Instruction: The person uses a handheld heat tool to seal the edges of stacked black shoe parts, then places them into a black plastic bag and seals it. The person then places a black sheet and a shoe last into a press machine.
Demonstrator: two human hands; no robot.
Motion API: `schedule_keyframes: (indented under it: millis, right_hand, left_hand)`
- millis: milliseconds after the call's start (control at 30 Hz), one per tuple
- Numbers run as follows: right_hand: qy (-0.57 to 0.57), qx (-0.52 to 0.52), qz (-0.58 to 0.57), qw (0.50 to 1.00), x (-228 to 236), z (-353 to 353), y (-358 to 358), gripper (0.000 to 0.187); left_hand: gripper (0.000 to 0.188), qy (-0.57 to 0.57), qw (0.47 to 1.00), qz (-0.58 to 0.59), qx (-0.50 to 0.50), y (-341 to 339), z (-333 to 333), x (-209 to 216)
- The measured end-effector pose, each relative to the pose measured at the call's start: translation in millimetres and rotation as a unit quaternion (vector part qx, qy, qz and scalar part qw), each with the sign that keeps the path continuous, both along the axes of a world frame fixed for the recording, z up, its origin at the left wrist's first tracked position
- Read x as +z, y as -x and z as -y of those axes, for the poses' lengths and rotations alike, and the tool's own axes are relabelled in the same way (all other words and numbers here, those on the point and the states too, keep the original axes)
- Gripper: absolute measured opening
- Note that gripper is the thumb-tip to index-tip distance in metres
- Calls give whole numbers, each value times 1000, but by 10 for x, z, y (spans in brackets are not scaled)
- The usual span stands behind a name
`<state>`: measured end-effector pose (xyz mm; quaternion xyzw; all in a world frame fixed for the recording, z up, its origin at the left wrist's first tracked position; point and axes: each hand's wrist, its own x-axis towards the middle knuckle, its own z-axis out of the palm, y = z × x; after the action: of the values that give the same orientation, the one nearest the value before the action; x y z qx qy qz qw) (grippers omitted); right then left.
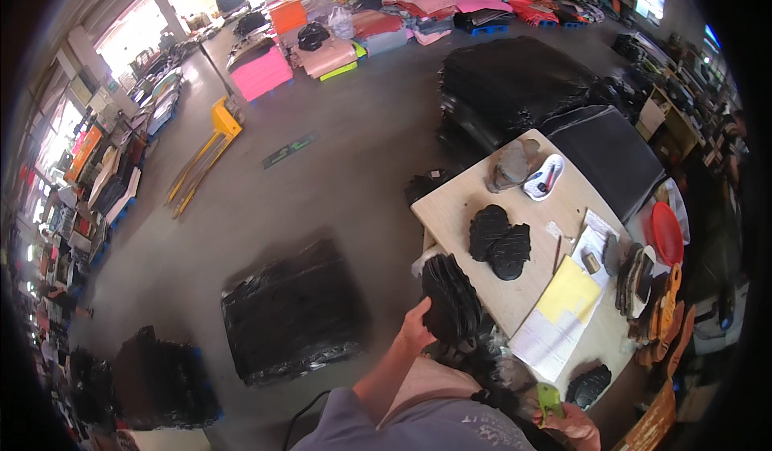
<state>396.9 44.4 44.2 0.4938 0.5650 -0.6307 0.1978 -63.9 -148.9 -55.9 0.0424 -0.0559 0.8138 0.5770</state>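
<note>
Now I've the left hand [416,328] half-curled on the black stack [452,300], eight o'clock edge; probably bendy, layers may slide, clasp full thickness; right hand [574,425] grips a green object [550,400].

One wide fisheye view looks down and forward from the person's head (straight edges bow toward its dark rim). Close by, low in view, are the left bare hand [416,328] and right bare hand [571,425]; the pale wooden worktop [449,203] sits right of centre, its left corner near the middle, smooth grey floor [354,181] receding far past it.
</note>
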Motion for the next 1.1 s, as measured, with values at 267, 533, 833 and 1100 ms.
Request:
schedule_keyframes:
  millis: [267, 533, 833, 1100]
  right_hand:
    - [-282, 133, -140, 940, 1291, 399, 1507, 15]
    - [-314, 288, -118, 897, 1046, 56, 1609, 28]
    - [-354, 484, -107, 793, 829, -734, 1564, 38]
    - [-314, 466, -170, 809, 949, -632, 1641, 34]
  left_hand:
    - [52, 127, 973, -16, 191, 354, 257, 140]
    - [52, 106, 966, -5, 235, 13, 465, 39]
    - [48, 146, 950, -34, 275, -580, 946, 240]
    - [48, 149, 942, -47, 297, -942, 994, 222]
